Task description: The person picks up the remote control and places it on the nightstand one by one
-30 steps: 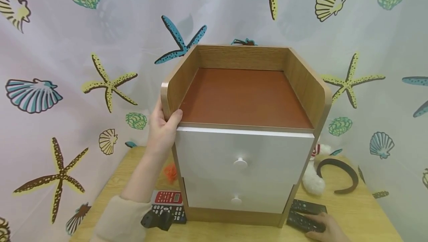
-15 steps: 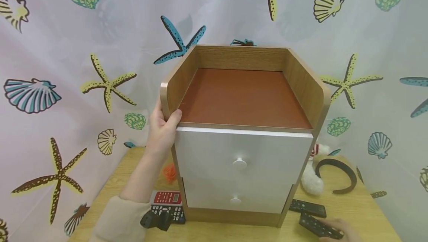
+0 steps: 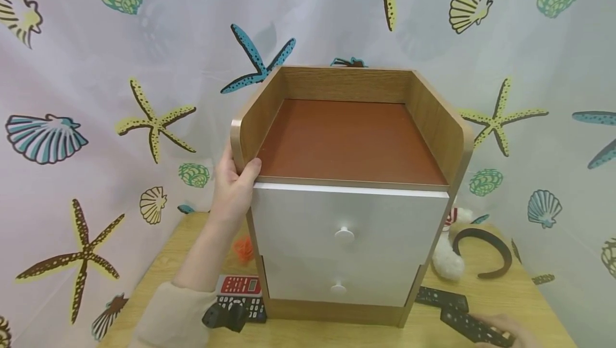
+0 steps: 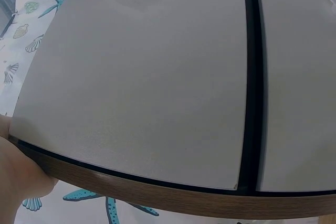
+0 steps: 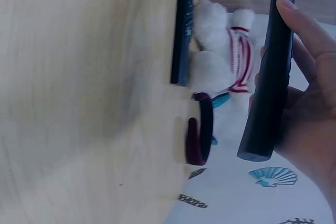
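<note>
A wooden cabinet with two white drawers stands mid-table in the head view. My left hand grips its left side panel, thumb over the front corner by the top surface. In the left wrist view the white drawer front fills most of the frame, part of that hand at its lower left edge. Low on the right, my right hand holds a black remote control. The right wrist view shows the thumb and fingers around this remote, raised off the table. A second black remote lies beside the cabinet's base.
Behind the second remote are a white plush toy and a dark headband. Left of the cabinet lie a red calculator, another remote with pale buttons and an orange tangle. A patterned curtain hangs behind the table.
My right hand has picked up the nearer black remote and drawn it right and toward me, away from the second remote. The left hand keeps its grip on the cabinet.
</note>
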Tool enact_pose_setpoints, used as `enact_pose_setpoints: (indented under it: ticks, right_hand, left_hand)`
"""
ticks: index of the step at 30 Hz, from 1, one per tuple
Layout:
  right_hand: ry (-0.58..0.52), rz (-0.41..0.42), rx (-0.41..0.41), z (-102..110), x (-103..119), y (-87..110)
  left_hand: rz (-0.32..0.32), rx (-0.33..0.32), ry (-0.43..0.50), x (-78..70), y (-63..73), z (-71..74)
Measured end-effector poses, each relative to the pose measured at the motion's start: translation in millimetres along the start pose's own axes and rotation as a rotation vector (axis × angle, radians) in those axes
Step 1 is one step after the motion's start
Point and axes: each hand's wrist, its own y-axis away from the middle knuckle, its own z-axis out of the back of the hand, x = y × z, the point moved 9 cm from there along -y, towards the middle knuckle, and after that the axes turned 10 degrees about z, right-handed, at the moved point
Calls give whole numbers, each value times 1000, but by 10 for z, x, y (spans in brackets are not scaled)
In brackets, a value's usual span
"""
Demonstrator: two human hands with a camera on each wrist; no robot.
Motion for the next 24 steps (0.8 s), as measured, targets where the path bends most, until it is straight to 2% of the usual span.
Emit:
enact_pose_setpoints:
  ticks: [5, 9, 15, 21, 24]
  right_hand:
    - [6, -30, 85, 59, 96, -29]
    - [31, 21, 82, 153, 255, -52]
    - [-33, -94, 161, 262, 380, -65]
    - [-17, -133, 135, 446, 663, -136]
    - [-13, -116, 138, 509, 827, -185]
  left_hand:
    - [0, 3, -5, -1, -3, 5]
    - [4, 1, -11, 2, 3, 6]
    - [4, 5, -5, 13, 5, 1]
    - [1, 6, 1, 5, 5, 0]
    - [0, 6, 1, -2, 8, -5]
